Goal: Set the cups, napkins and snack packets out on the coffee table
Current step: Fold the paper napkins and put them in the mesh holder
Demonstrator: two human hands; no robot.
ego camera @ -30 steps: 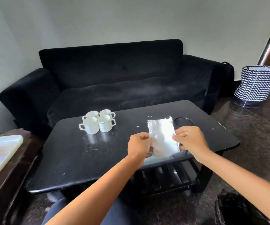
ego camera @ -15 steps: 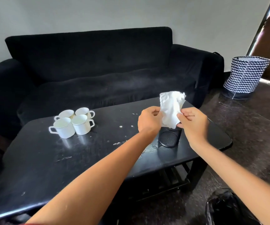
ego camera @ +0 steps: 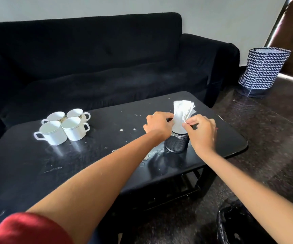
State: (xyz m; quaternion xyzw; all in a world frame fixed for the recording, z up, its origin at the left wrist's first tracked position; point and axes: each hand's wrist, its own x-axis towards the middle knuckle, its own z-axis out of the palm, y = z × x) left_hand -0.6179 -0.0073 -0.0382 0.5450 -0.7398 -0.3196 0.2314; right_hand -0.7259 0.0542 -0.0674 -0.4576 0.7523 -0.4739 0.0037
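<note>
**Napkins standing in mesh holder**

Black sofa [ego camera: 96, 67] backs the coffee table [ego camera: 36, 173]. I note four white cups [ego camera: 64, 126] clustered at its left, all apparently empty. At right, a black mesh holder [ego camera: 176, 142] contains upright white napkins [ego camera: 182, 111]. Left hand [ego camera: 158, 124] and right hand [ego camera: 202, 132] both pinch the napkins.

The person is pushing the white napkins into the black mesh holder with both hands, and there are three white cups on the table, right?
Not quite: the head view shows four white cups, not three. The rest holds: the left hand and right hand are tucking the white napkins into the black mesh holder on the table.
</note>
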